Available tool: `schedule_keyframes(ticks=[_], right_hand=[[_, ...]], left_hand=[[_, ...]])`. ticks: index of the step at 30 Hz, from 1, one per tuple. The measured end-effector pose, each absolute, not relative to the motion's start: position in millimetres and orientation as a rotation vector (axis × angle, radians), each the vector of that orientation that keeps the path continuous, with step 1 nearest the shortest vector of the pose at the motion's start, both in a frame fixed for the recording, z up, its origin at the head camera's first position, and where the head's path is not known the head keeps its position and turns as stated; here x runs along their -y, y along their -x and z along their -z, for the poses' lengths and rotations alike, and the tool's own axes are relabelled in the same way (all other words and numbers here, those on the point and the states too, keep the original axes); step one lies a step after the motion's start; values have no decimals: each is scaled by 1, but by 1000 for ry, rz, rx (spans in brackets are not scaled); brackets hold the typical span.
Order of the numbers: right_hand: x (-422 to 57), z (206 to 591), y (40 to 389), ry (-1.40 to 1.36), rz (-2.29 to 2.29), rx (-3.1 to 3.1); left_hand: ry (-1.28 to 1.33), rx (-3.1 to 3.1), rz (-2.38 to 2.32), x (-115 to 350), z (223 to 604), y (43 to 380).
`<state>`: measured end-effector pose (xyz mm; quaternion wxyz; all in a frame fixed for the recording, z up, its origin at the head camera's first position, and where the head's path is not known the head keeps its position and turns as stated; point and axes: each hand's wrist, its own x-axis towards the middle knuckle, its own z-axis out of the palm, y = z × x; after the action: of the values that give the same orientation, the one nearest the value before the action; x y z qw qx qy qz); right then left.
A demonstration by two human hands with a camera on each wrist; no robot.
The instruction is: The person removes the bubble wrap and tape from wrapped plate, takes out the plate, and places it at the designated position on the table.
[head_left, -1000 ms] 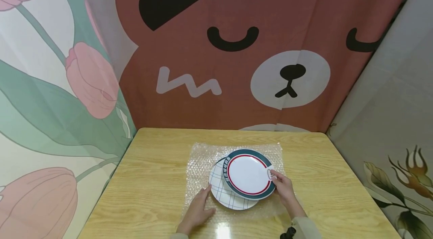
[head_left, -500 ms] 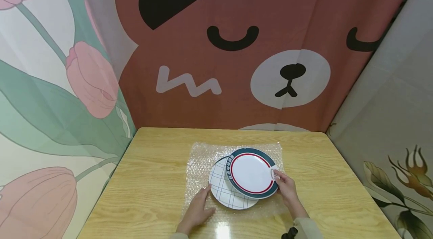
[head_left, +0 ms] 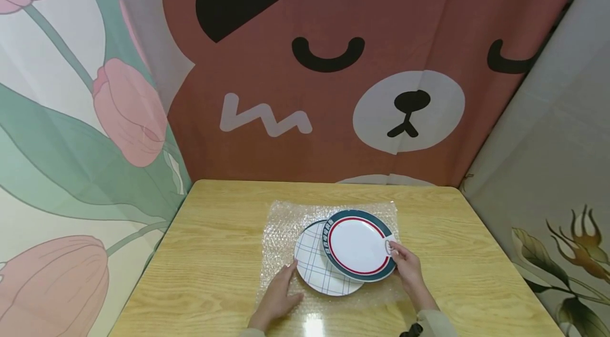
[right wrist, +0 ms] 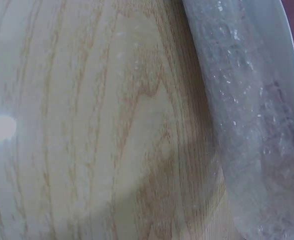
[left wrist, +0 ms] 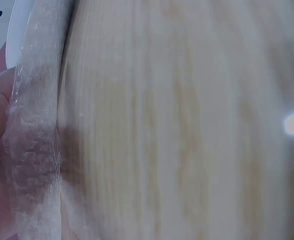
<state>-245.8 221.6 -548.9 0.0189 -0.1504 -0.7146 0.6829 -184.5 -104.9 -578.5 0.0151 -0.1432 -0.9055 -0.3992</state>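
A white plate with a dark teal rim and a red ring (head_left: pixel 357 245) partly covers a white plate with a thin grid pattern (head_left: pixel 310 260). My right hand (head_left: pixel 408 269) pinches the right rim of the teal-rimmed plate, thumb on top. Beside the grid plate's left edge lies my left hand (head_left: pixel 280 295), its fingertips touching the rim and its thumb spread away. Under both plates is a sheet of bubble wrap (head_left: pixel 278 236). In the right wrist view, a plate's pale side (right wrist: pixel 282 55) shows beyond the wrap.
The wooden table (head_left: pixel 224 252) carries the wrap near its middle. Behind it hangs a cloth with a bear face (head_left: pixel 267 77); flower-printed cloths (head_left: pixel 71 167) flank it. A small black object (head_left: pixel 412 329) sits at my right sleeve (head_left: pixel 436 322).
My right hand has drawn the teal-rimmed plate a little to the right, exposing more of the grid plate. The left hand and the bubble wrap have stayed in place.
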Motion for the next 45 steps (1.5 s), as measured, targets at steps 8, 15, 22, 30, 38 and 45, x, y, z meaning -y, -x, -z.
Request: schedule_keyframes(ticks=[8,15,22,30,38,45], right_hand=[[-226,549,244,518,-2144,2177],[-230,548,243,529,-2119,2187],[-236,546,242,542,-2113,2195],[-243,547,240,571,-2103,2145],[-250,547,239,623,-2105,2115],[-259,545,235,573,-2121,2061]], left_hand=[[456,2808,1258,106,580,184],[453,2815,1250,106,582,186],[458,2813,1239,106,582,186],[462,2808,1234,106,583,186],[475,2800,1237,106,583,186],[459,2810,1236,105,582,186]])
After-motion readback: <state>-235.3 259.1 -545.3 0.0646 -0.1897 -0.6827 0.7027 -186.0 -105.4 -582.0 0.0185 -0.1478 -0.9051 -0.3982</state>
